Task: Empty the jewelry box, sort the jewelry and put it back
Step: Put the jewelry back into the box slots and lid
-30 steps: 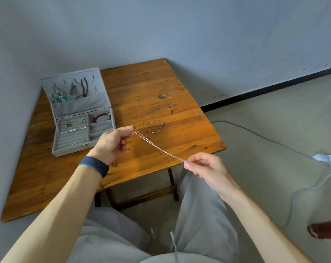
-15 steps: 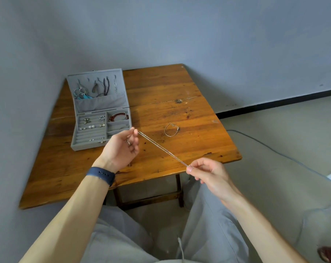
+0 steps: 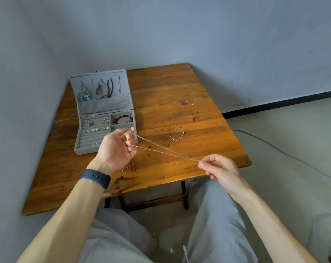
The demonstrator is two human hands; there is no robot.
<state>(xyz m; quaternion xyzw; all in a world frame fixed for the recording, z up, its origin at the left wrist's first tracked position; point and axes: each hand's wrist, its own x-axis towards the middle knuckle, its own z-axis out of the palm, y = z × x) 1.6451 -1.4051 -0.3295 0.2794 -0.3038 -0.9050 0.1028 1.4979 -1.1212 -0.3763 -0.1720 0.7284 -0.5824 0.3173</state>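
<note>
Grey trousers (image 3: 217, 224) fill the bottom of the view. At the table's (image 3: 180, 88) near edge the right hand (image 3: 220, 168) pinches one end of a thin chain (image 3: 164, 149) between thumb and forefinger. The chain runs taut in two strands to the left hand (image 3: 116, 149), whose curled fingers hold its loop; how it wraps them is hard to make out. Small bits (image 3: 127, 168) lie partly hidden just below that hand. Farther off a bracelet (image 3: 177, 133) lies alone. The open box (image 3: 85, 150) stands far left, its near right corner behind the fingers, with earrings (image 3: 93, 126) in its tray. A cable (image 3: 293, 158) is cut off at the right edge.
</note>
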